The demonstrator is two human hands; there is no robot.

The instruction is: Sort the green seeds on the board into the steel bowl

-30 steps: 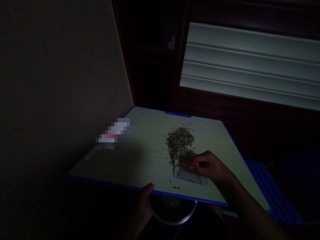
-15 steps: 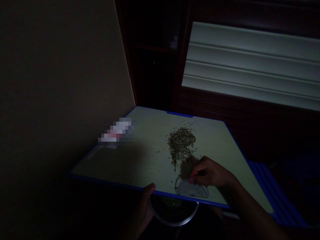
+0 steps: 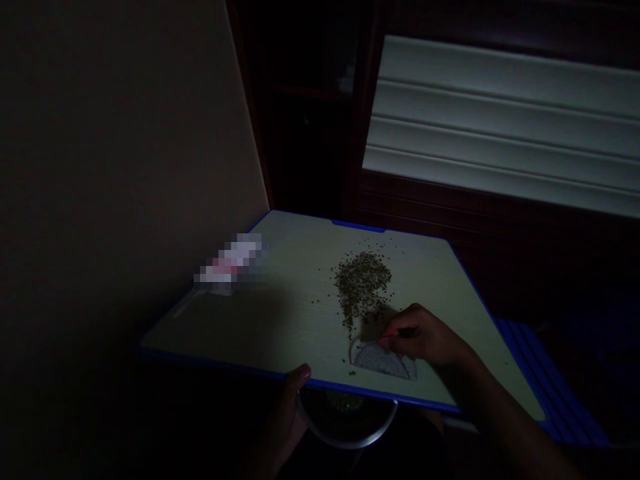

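My right hand is closed on the curved top of a clear protractor, pinching it between thumb and fingers over the near part of the pale tabletop. Just beyond it lies a loose heap of small greenish-brown seeds or beans, with stray grains around it. Below the front edge, my left hand grips the left side of a round metal-rimmed bowl, its thumb reaching up to the table's blue edge. Similar green grains show inside the bowl. The fingers of this hand are mostly hidden.
The pale folding table has a blue rim and meets a wall on its left. A blurred-out white and pink item stands at the left edge. Blue slats show at the right, dark wooden furniture with light panels behind.
My right hand has moved the protractor slightly away from the front edge, towards the heap. A few grains now show on the near side of it. The left hand stays with the bowl.
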